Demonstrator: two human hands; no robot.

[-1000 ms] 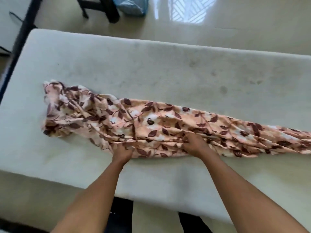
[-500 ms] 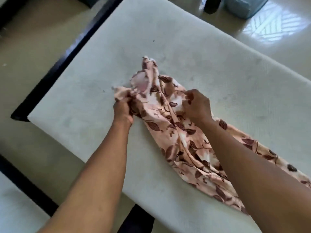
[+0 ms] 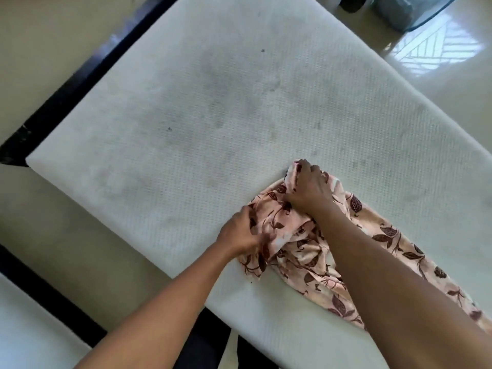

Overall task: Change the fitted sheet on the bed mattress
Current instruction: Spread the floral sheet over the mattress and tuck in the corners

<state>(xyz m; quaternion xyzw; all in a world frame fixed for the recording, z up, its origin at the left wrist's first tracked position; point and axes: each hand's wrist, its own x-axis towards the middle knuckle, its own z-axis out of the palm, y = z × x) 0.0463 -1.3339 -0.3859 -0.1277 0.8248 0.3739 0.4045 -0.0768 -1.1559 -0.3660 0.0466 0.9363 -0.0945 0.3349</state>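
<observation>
1. Two bare forearms reach in from the near edge, the left from the lower left and the right from the lower right.
2. At the lower left corner lies a white pad [image 3: 24, 331], with a black bar [image 3: 48, 296] running along its far side.
3. The mattress [image 3: 213, 115] fills most of the view. It is white and dimpled, with faint grey smudges.
4. The sheet [image 3: 386, 235], peach with brown leaves, lies bunched on the mattress near its near edge. It trails off as a long strip toward the lower right.
5. The left hand [image 3: 239, 233] grips the near side of the bunch, its fingers curled into the cloth.
6. The right hand [image 3: 310, 187] lies palm down on the far end of the bunch. Its fingers curl over the cloth's edge and hold it, and its forearm crosses over the strip.
7. Beyond the hands the mattress is uncovered out to its far corners.
8. A black frame [image 3: 74, 83] runs along the left side of the mattress.
9. The floor [image 3: 53, 35] is pale and glossy. At the upper right it reflects a bright window pattern [image 3: 436, 49].
10. A blue-grey object [image 3: 415, 9] stands at the top right, cut off by the picture's edge; what it is cannot be told.
</observation>
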